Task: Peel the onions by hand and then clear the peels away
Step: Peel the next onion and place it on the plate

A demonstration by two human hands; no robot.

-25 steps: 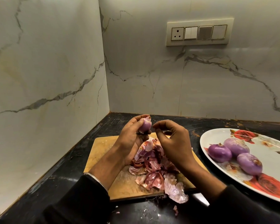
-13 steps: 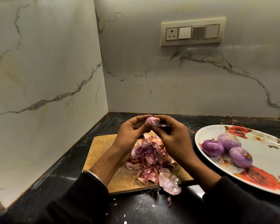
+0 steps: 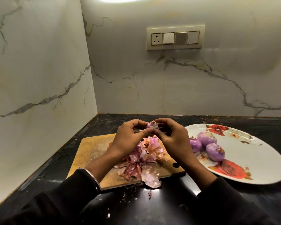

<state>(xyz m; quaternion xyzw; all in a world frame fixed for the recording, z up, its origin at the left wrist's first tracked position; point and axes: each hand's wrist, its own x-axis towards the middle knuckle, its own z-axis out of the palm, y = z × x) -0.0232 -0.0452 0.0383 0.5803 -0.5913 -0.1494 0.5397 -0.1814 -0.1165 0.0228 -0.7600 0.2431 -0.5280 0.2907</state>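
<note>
A small pale purple onion (image 3: pixel 152 125) is held above the wooden cutting board (image 3: pixel 91 148). My left hand (image 3: pixel 130 138) grips it from the left with curled fingers and thumb. My right hand (image 3: pixel 172 137) pinches it from the right, fingers bent over its top. Under both hands lies a heap of pink and red onion peels (image 3: pixel 141 159) on the board. Three peeled purple onions (image 3: pixel 207 144) sit on the left part of a white plate (image 3: pixel 256 161) with red roses.
The black counter (image 3: pixel 152 207) carries small peel scraps in front of the board. Marble walls meet in a corner at the back left. A switch panel (image 3: pixel 175 38) is mounted on the back wall. The plate lies close to the board's right side.
My right hand closed in on the onion from the right and now pinches it together with the left hand. The camera view tilted, so the counter appears lower.
</note>
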